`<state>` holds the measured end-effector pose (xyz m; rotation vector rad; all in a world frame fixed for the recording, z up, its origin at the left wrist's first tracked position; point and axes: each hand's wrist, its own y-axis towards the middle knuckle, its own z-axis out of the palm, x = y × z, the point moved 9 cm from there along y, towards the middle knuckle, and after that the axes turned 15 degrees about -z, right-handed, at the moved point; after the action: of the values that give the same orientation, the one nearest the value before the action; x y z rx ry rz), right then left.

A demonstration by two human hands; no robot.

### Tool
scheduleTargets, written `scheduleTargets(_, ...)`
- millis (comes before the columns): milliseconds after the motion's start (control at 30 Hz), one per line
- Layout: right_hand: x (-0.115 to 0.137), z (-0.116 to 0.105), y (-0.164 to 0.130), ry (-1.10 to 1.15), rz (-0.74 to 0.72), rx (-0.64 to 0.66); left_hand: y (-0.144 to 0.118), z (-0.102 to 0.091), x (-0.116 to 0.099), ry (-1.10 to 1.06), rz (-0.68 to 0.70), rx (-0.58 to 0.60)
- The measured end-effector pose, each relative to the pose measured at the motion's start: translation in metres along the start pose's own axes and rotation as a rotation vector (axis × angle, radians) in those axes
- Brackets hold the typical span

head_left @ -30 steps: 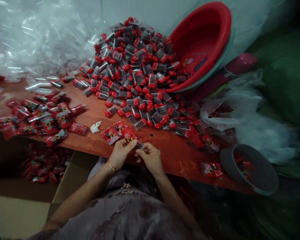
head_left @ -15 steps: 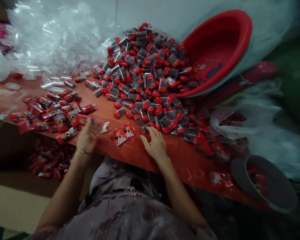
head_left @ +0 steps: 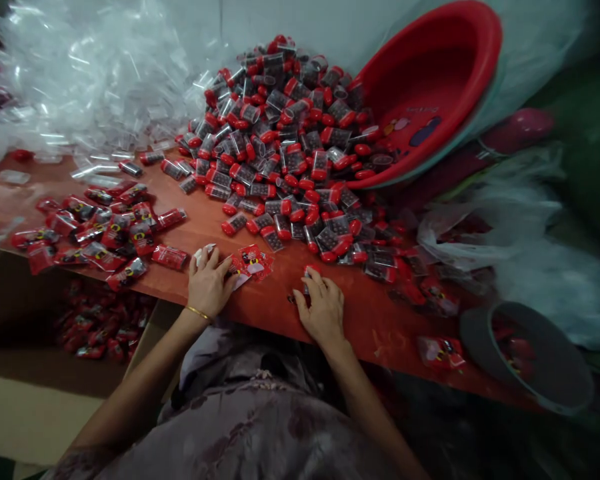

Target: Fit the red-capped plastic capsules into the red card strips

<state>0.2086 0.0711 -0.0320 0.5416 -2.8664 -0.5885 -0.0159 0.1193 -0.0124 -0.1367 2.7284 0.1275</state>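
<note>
My left hand (head_left: pixel 209 285) rests palm down at the table's front edge, fingers apart. Its fingertips touch a crumpled white scrap (head_left: pixel 210 247) and the edge of the red printed sachets (head_left: pixel 253 260), which lie flat in a small overlapping stack. To the right, my right hand (head_left: pixel 325 308) curls round a small red-capped clear container (head_left: pixel 307 273) low over the table; the fingers cover most of it. Behind it rises a big heap of similar containers with dark contents (head_left: pixel 280 153). Left of my left hand lie several filled red packets (head_left: pixel 115 230), one packet (head_left: pixel 170 256) nearest.
A red basin (head_left: pixel 430 87) leans tilted against the heap's right side. Clear plastic pieces (head_left: pixel 95 80) pile up at the back left. A grey tub (head_left: pixel 530 360) and plastic bags (head_left: pixel 520 227) stand right. Below the left edge, a cardboard box (head_left: pixel 10 313) holds more packets.
My left hand has let go of a red packet by the left pile and moved right to the sachets. My right hand has drawn a container from the heap towards me.
</note>
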Motion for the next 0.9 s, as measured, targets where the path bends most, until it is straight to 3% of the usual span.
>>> scheduleTargets(200, 0.0, -0.003, -0.002, -0.024, 0.012, -0.019, 0.0, 0.01, -0.008, 0.188, 0.037, 0.007)
scheduleTargets(300, -0.002, -0.001, -0.002, -0.008, 0.027, -0.021, 0.009, 0.009, -0.029, 0.179, 0.066, -0.027)
scheduleTargets(400, -0.003, -0.002, -0.003, 0.011, 0.035, -0.032, 0.022, 0.019, -0.043, 0.158, 0.094, 0.004)
scheduleTargets(567, -0.004, -0.002, -0.003, 0.028, 0.045, -0.03, 0.038, 0.038, -0.041, 0.085, 0.068, 0.067)
scheduleTargets(767, -0.003, -0.016, -0.004, 0.058, 0.034, -0.168, 0.03, 0.026, -0.045, 0.015, 0.064, -0.003)
scheduleTargets(900, 0.006, -0.028, 0.012, 0.281, 0.068, -0.277, 0.016, 0.013, -0.06, -0.032, 0.13, -0.002)
